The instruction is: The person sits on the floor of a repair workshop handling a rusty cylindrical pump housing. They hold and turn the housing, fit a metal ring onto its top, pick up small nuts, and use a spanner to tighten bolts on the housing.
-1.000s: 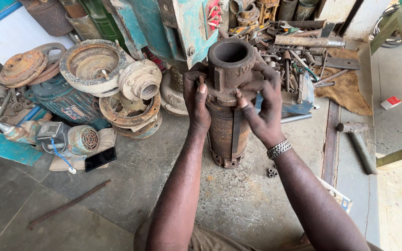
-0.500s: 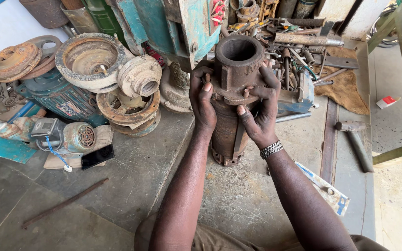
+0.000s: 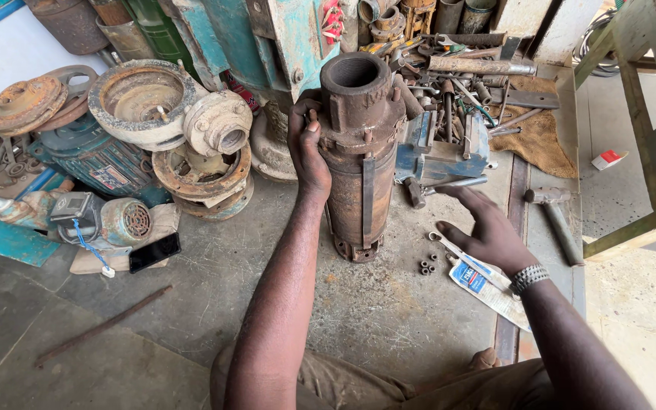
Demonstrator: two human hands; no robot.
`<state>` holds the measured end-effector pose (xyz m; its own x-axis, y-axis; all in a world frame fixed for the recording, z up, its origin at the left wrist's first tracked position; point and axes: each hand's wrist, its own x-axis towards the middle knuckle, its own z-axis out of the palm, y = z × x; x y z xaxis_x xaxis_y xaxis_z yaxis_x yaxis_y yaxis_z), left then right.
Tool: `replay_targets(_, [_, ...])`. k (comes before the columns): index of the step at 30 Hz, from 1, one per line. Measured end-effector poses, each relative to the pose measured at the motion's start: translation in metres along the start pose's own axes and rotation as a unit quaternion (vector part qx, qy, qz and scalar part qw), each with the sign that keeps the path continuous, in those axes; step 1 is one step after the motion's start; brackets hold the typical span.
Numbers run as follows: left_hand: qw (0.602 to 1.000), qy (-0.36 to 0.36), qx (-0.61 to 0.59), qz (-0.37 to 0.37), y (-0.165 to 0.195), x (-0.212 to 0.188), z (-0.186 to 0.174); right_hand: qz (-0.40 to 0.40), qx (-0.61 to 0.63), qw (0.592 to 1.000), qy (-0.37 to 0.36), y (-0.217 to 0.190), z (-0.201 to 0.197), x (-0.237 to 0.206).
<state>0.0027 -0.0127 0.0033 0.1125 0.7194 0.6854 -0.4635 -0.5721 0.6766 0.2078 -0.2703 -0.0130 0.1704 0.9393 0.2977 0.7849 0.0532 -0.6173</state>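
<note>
The right hand (image 3: 487, 231) has been taken off the rusty pump body (image 3: 358, 152), where it was clasped half a second ago, and is now held open, palm down, low over the concrete floor to the right of it. It is placed just above a flat spanner (image 3: 457, 254) and a white-and-blue packet (image 3: 487, 288), with a small cluster of nuts (image 3: 427, 266) just beside it (contact with any of them cannot be told). The pump body is now gripped at its upper collar by the left hand (image 3: 309, 156) alone.
</note>
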Motion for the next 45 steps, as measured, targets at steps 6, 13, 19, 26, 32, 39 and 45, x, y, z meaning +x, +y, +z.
replay_targets(6, [0.997,0.029,-0.005,-0.068,-0.004,-0.002,0.0,0.284,-0.212,0.907,-0.229,0.143,0.036,-0.06])
replay_targets(13, [0.993,0.038,0.032,-0.107,0.035,-0.021,0.004,0.404,-0.209,0.864,-0.216,0.152,0.056,-0.064])
replay_targets(19, [0.966,0.127,0.182,-0.134,0.084,-0.141,0.006,0.438,-0.223,0.851,-0.185,0.138,0.054,-0.058])
replay_targets(26, [0.904,0.056,0.137,-0.402,0.063,-0.282,0.02,0.431,-0.185,0.859,-0.207,0.17,0.058,-0.061])
replay_targets(32, [0.853,-0.135,0.111,-0.491,0.047,-0.314,0.02,0.42,-0.181,0.855,-0.245,0.186,0.046,-0.058])
replay_targets(39, [0.837,-0.176,0.091,-0.51,0.056,-0.297,0.033,0.424,-0.211,0.868,-0.152,0.193,0.007,-0.063])
replay_targets(45, [0.852,-0.205,0.166,-0.451,0.038,-0.247,0.083,0.157,0.334,0.93,0.007,0.152,0.012,-0.056])
